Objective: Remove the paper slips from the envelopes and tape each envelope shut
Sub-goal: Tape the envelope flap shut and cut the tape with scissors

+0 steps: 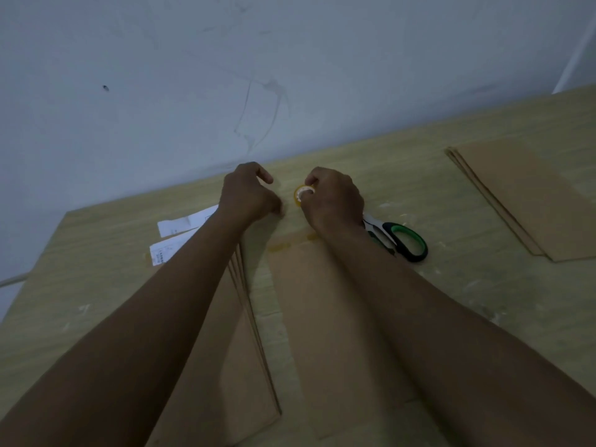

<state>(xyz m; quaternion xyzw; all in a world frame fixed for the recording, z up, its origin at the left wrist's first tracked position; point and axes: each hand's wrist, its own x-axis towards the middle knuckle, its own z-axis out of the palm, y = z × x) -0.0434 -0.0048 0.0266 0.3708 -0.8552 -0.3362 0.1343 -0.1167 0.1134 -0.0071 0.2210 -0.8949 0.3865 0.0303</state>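
Note:
A brown envelope (322, 317) lies lengthwise in the middle of the table, with a yellowish strip of tape (292, 243) across its far end. My right hand (333, 201) grips a small roll of clear tape (301, 195) just beyond that end. My left hand (248, 193) hovers close to the left of the roll with curled fingers, its thumb down near the envelope's far edge. In the dim light I cannot tell whether it pinches the tape's free end. White paper slips (180, 233) lie at the left, partly under my left forearm.
A stack of brown envelopes (232, 366) lies under my left arm. Another stack of envelopes (529, 204) sits at the far right. Green-and-black scissors (403, 241) lie right of my right wrist. A wall (225, 75) runs along the wooden table's (467, 285) far edge.

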